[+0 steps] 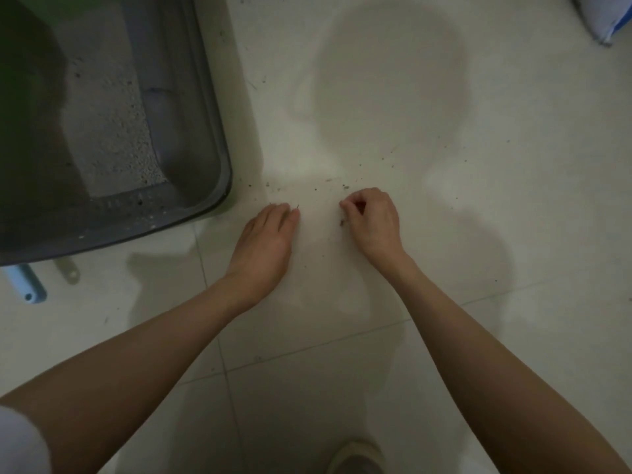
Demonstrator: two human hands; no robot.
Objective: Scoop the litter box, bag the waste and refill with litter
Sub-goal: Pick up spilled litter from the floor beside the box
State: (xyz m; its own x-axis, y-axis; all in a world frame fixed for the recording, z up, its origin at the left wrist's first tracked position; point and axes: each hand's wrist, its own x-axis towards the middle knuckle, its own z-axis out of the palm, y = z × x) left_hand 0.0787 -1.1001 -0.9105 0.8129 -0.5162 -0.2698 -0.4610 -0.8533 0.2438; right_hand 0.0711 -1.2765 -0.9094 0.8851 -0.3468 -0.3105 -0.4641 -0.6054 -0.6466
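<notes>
Up at the left of the view sits the grey litter box [205, 138], its long axis running away from the person, with a bed of pale litter [109, 124] on its floor and a dark shadow over its left half. Its near right corner comes close to the left hand [263, 241], which lies flat on the tiled floor [478, 234] just beside that corner, fingers straight and together, holding nothing. The right hand [372, 220] is farther from the box, fingers curled with thumb and fingertips pinched together over the floor; whether a grain is held between them is too small to tell. Between and just beyond the two hands lie scattered dark crumbs [342, 188] of spilled litter, thinning out to the right.

By my judgement the step in hand is gathering these strays, so the move to come turns on the box lying up and to the left of both hands: the left hand is the nearer and has the shorter way to the rim.

Just below the box's near wall, two handles poke out, one pale blue [27, 285] and one beige [68, 271], perhaps scoops. A white and blue bag [605, 22] shows at the top right corner, and a shoe [359, 456] at the bottom edge.
</notes>
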